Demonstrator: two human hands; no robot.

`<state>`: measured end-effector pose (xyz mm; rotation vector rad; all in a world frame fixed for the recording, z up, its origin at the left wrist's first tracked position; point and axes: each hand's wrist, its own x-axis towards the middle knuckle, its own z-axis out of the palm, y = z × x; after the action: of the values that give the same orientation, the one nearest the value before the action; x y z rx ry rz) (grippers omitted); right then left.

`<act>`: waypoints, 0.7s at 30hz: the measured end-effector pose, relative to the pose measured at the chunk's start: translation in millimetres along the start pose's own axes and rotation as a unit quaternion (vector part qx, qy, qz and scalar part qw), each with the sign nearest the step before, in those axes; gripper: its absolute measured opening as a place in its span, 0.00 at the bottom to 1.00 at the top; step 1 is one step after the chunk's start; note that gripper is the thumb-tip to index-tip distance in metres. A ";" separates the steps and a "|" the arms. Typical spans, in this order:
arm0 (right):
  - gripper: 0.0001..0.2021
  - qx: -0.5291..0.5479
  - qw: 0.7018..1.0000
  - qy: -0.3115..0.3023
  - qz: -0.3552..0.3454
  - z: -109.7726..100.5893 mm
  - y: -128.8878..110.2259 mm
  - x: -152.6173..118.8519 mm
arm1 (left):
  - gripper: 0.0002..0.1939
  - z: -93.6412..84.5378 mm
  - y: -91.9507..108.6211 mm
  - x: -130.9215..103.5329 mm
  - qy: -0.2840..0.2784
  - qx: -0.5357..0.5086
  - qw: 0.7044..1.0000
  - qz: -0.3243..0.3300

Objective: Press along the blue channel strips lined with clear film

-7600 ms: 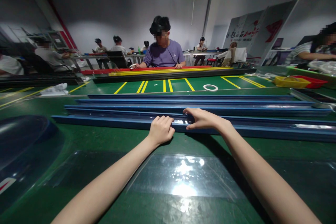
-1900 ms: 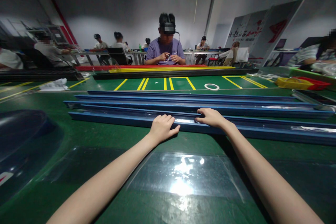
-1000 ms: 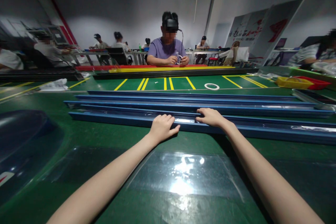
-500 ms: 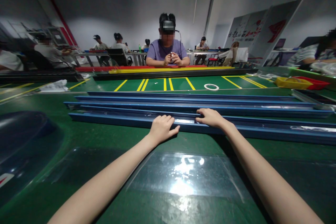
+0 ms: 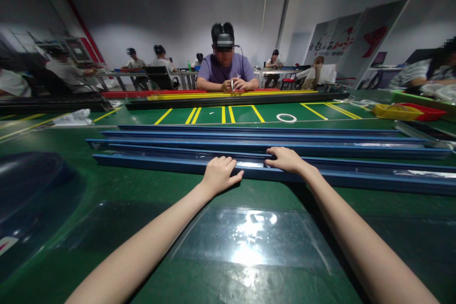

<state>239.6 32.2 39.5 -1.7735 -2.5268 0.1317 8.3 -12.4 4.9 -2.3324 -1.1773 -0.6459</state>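
Note:
The nearest long blue channel [image 5: 156,163] lies across the green table, a U-shaped strip with a glossy clear film showing inside it. My left hand [image 5: 219,174] rests over its front wall, fingers curled over the edge and thumb stretched out to the right. A little further right, my right hand [image 5: 286,159] has its fingers bent at the channel's back wall, with the thumb inside the trough. The tips of several fingers are hidden. Behind lie more blue channels [image 5: 320,144], roughly parallel and close together.
A clear sheet [image 5: 249,237] reflects light on the table before me. At left sits a dark, shiny rounded object [image 5: 32,185]. Further back are black [image 5: 231,103] and yellow strips [image 5: 231,96], a white ring [image 5: 286,118], yellow tray [image 5: 397,112] and a seated person [image 5: 228,69].
Both my hands and the blue channels stay in place. Across the table, the person lowers their head slightly and turns a small white ring in their hands.

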 end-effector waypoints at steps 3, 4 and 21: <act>0.20 0.000 1.000 0.000 -0.001 -0.7 -0.3 -0.5 | 0.15 -0.6 0.3 0.1 -0.001 0.000 1.000 0.000; 0.20 0.000 1.000 -0.001 -0.001 -0.9 -0.5 -0.6 | 0.15 -0.7 0.3 0.1 -0.001 0.000 1.000 0.000; 0.20 -0.002 1.000 0.003 -0.014 -1.1 -1.1 -0.5 | 0.16 -0.5 0.0 0.1 -0.010 -0.009 1.000 -0.002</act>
<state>238.9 31.3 40.7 -1.7365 -2.5480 0.1216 8.2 -12.6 5.3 -2.3564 -1.1907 -0.6391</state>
